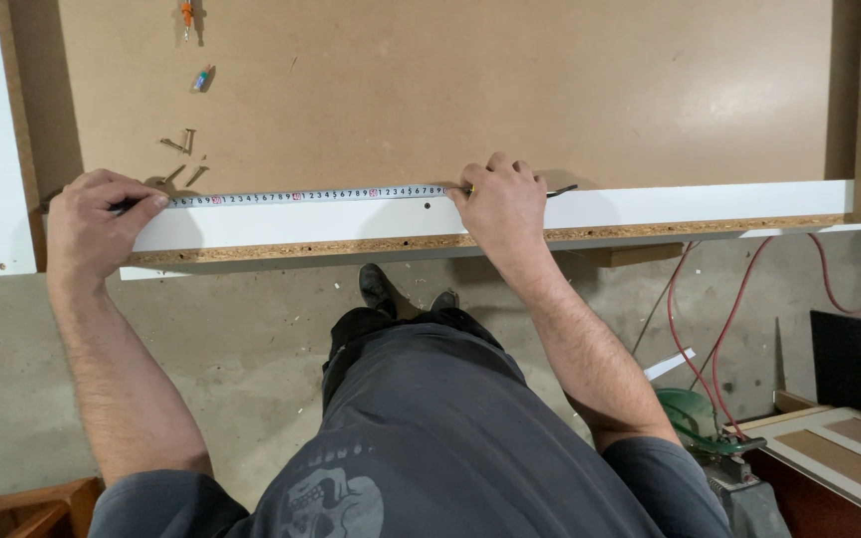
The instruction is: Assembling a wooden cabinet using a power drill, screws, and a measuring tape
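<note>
A tape measure (306,196) lies stretched left to right along the near rail (650,207) of a large board (470,90). The left hand (92,224) rests on its left end, the right hand (500,204) on its right end, with a pencil (560,190) poking out to the right. Screws (179,144) lie on the board behind the left hand. Cables (710,329) hang below the rail at right.

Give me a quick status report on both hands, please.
Left hand pins tape measure on white panel edge. Right hand holds pencil at tape. Loose screws nearby.
</note>
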